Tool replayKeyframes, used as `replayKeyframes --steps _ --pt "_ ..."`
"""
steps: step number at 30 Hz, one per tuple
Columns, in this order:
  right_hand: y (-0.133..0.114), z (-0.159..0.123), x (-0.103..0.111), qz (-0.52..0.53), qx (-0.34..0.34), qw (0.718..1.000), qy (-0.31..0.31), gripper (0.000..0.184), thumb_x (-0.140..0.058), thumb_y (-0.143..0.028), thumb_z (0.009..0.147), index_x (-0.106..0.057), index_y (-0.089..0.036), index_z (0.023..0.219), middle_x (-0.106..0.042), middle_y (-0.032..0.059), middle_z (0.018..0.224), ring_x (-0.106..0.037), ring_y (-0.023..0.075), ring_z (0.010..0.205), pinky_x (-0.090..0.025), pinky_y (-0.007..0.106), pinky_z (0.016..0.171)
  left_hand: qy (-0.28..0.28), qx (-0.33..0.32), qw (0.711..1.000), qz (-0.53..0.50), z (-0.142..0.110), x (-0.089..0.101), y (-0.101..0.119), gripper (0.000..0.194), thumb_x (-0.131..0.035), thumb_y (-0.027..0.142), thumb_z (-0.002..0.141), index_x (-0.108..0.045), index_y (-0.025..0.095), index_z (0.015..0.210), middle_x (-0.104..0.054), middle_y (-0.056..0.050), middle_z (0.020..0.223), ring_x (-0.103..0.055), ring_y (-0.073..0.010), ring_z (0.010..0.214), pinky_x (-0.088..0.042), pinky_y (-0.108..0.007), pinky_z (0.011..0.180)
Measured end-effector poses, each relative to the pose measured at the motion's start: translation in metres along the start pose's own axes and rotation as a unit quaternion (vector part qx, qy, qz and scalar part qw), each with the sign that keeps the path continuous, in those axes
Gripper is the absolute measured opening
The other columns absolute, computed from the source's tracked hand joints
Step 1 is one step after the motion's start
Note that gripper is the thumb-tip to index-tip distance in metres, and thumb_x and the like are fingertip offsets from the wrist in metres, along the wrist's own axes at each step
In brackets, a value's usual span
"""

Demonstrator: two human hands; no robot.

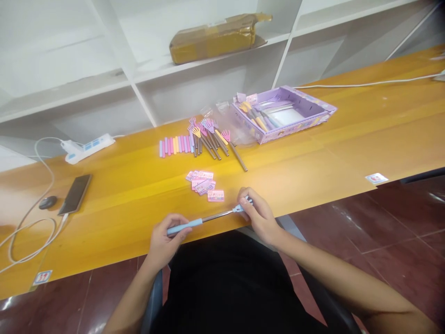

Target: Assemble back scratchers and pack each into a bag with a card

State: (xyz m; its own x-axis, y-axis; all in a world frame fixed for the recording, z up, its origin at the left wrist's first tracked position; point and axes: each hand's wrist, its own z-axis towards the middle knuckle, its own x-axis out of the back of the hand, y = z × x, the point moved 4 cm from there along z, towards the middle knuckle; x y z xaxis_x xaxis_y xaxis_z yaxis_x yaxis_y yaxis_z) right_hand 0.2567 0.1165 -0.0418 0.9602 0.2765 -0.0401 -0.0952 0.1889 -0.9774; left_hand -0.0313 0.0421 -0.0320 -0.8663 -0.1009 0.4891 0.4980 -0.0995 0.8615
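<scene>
A telescopic back scratcher with a light blue handle and a thin metal rod lies across the near table edge, held at both ends. My left hand is closed round the blue handle. My right hand pinches the small claw head at the other end. Just beyond the rod lies a small pile of pink cards.
Farther back lie a row of pastel handles, a bunch of scratchers with dark handles and a purple box holding more. A phone, cables and a power strip sit at the left. A brown parcel lies on the shelf.
</scene>
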Motion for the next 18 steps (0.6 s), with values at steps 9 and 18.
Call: replayKeyframes --steps 9,18 --pt "-0.007 -0.005 -0.018 -0.021 0.035 0.999 0.009 0.037 -0.05 -0.05 0.116 -0.051 -0.025 0.089 -0.048 0.0013 0.087 -0.044 0.0184 0.074 -0.037 0.034 0.066 0.0 -0.024 1.0 0.012 0.002 -0.007 0.012 0.016 -0.081 0.041 0.093 -0.082 0.025 0.096 -0.081 0.0 0.084 -0.063 -0.0137 0.058 -0.051 -0.024 0.059" --pt "-0.01 -0.01 -0.031 -0.025 0.055 0.998 -0.004 0.036 -0.048 -0.047 0.117 -0.05 -0.025 0.089 -0.049 0.0011 0.086 -0.045 0.0186 0.075 -0.039 0.035 0.07 -0.009 -0.043 0.999 0.008 0.003 -0.01 0.016 0.012 -0.082 0.037 0.092 -0.083 0.026 0.094 -0.082 0.0 0.083 -0.066 -0.0141 0.059 -0.053 -0.024 0.059"
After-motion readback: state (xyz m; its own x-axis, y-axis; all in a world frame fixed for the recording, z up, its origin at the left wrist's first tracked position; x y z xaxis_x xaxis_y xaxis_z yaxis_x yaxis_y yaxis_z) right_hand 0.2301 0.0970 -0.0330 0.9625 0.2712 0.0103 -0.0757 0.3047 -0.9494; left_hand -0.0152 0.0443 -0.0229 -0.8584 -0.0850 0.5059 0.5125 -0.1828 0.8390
